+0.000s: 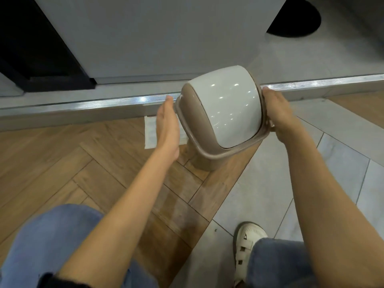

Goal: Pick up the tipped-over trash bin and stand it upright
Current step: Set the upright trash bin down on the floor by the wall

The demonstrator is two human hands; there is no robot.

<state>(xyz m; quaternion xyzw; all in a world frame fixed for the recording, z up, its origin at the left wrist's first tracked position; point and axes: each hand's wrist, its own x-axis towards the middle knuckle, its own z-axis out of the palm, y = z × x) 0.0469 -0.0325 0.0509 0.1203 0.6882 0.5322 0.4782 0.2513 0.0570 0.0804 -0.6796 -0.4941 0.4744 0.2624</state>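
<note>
Bin [220, 109]: on the wood floor [62, 163] by the metal strip [83, 103], base down, lid toward the camera.
Right hand [280, 115]: fingers curled over the rim's far side, likely steadying it.
Left hand [168, 123]: open and flat, at the rim's other side; whether it touches, I cannot tell.
Long axis: near vertical, top leaning slightly toward the person.
Stage: seemingly almost upright.
</note>
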